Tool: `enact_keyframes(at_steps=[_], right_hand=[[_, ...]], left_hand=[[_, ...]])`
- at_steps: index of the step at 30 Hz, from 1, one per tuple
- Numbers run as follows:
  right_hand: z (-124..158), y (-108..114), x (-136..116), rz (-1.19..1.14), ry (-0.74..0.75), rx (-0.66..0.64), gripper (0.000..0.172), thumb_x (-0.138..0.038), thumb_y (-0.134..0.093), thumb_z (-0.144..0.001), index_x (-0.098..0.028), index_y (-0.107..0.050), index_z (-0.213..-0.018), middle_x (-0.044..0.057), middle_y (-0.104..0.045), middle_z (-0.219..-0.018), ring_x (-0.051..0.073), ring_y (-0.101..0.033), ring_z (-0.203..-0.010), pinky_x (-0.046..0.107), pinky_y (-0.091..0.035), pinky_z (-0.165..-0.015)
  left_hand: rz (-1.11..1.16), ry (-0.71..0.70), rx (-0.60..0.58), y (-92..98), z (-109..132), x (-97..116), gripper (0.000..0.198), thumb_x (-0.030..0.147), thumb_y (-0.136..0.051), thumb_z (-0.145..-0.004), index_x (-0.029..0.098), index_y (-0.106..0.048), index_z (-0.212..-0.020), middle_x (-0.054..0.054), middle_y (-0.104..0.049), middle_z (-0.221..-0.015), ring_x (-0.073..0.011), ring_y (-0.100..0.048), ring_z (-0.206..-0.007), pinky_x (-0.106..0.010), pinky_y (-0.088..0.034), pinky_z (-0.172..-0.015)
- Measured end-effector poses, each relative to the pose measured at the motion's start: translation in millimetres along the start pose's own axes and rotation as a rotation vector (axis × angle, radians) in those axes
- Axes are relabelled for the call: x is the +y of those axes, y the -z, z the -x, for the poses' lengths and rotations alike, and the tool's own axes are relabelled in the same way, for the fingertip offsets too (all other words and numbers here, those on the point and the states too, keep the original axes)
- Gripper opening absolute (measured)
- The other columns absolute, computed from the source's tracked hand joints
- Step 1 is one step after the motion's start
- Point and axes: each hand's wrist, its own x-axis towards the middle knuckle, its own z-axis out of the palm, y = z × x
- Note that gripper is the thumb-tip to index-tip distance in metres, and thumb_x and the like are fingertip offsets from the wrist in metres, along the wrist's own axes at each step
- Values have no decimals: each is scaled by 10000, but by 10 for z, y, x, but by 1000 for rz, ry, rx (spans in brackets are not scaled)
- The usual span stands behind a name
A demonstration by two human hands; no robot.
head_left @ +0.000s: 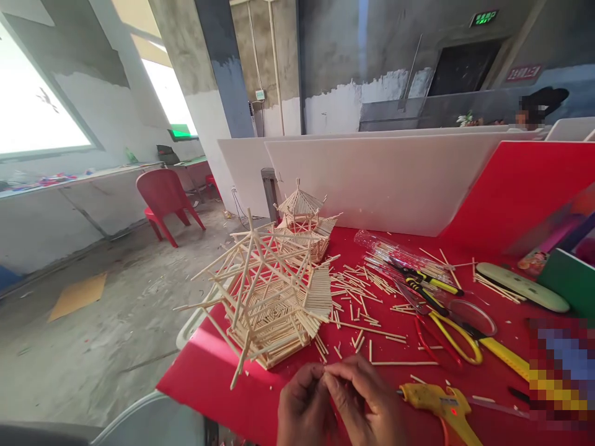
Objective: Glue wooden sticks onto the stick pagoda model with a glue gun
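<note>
We're looking at two bare hands coming together at the near edge of the red table. The left hand is curling in, the right hand is pinching toward it, and their fingertips are touching; whether they're gripping anything small, we're not able to tell.

Just beyond them, the open-roofed stick model is standing toward the left edge, its bare roof poles poking out past that side, while one slatted panel is sloping down on its right. Behind it, we're spotting a second stick pavilion near the far edge, and this one is wearing a full slatted roof.

To the right of the models, loose sticks are lying scattered, and a clear plastic packet is resting toward the far edge. Moving right, we're finding yellow-and-black pliers, yellow-handled scissors and a green case. Near the right hand, a yellow glue gun is lying by the near edge, its red light glowing.
</note>
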Motion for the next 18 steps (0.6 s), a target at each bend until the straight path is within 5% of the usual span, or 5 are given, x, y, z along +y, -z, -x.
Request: enact_keyframes(at_steps=[8,12,15,18], right_hand=[[52,-62,-106,20,-1,-36,180,-366,-562,-927,-267,-711,-946,10,-655,-782,122,-639,-689,172,-516,-624],[39,-107,-121,41,40,-86,195,-327,-521,-952,-260,-701,-984,22,-665,-813,125,-651,-706,172,-535,-643],[1,-103,-134,67,69,-130,187,-296,-519,-955,-256,-694,-1006,29,-671,-838,123,-666,-718,158,-540,-628],[-21,-116,-128,79,85,-108,175,-288,-528,-951,-262,-691,-1009,24,-675,-845,120,-674,-722,151,-541,-625]], left_hand=[[-157,-73,-89,152,-4,-5,598,766,-641,-650,176,-632,-554,-13,-506,-458,-114,-400,-432,-244,-374,-453],[-190,-281,-61,254,-18,32,527,643,-669,-741,175,-659,-500,-76,-612,-637,-161,-525,-574,-263,-447,-552],[-75,-331,-56,307,-14,-1,332,493,-758,-730,178,-725,-628,-79,-653,-753,-164,-569,-642,-249,-456,-577],[49,-197,-40,324,-8,-60,312,443,-819,-667,172,-755,-809,-60,-664,-722,-133,-543,-576,-223,-424,-520]])
